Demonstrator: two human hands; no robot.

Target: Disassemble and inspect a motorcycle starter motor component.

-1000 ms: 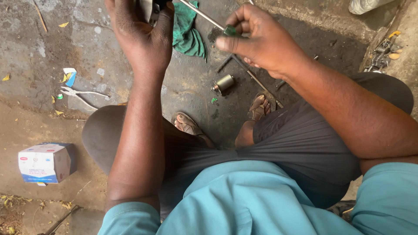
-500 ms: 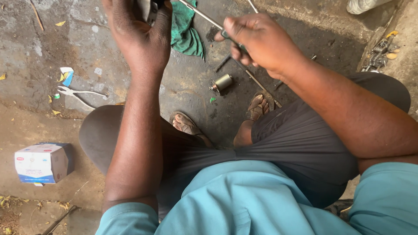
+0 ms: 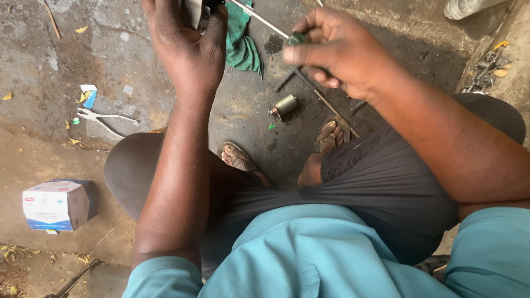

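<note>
The left hand (image 3: 185, 47) is clenched around a dark metal part (image 3: 207, 11) at the top edge of the view; most of that part is cut off by the frame and covered by the fingers, so its shape cannot be made out. The right hand (image 3: 337, 49) pinches the green handle of a screwdriver (image 3: 265, 22), whose thin steel shaft slants up toward the metal part. Whether the tip touches it is hidden behind the left hand.

Just beside the metal part, on the concrete floor (image 3: 110, 55), lies a crumpled green cloth (image 3: 243, 47), partly covered by the left hand. Below the cloth, a small brass-coloured cylinder (image 3: 284, 105) rests on the floor, with thin dark rods (image 3: 326, 105) next to it that run under the right hand. Well to the left of the cloth lie white-handled pliers (image 3: 102, 118), and further down that side a small white and blue carton (image 3: 58, 204). Two sandalled feet (image 3: 240, 160) show below the cylinder. At the right edge, far from the cloth, a heap of small metal pieces (image 3: 486, 72) is too blurred to tell apart.
</note>
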